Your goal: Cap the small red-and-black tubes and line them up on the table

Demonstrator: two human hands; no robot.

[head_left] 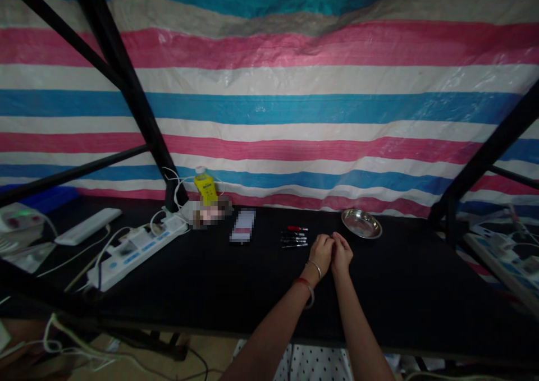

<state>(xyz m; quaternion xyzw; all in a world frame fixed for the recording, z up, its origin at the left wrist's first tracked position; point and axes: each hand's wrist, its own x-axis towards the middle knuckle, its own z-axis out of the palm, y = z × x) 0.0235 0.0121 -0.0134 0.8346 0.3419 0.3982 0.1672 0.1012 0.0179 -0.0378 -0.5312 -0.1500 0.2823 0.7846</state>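
Note:
My left hand (322,251) and my right hand (341,252) are close together above the black table (261,291), fingers curled inward. Anything between them is too small or hidden to make out. Bracelets circle my left wrist. Just left of my left hand lies a row of several slim, shiny tools (295,239), whose kind I cannot tell. The farthest has a red handle (297,228). Behind and to the right of my hands sits a round, shallow metal dish (361,224).
A phone (243,226) lies left of the tools. Farther left are a yellow bottle (206,187) and a white power strip (138,255) with plugs and cables. Black metal posts (138,106) frame the table, and a striped plastic sheet (295,106) hangs behind it.

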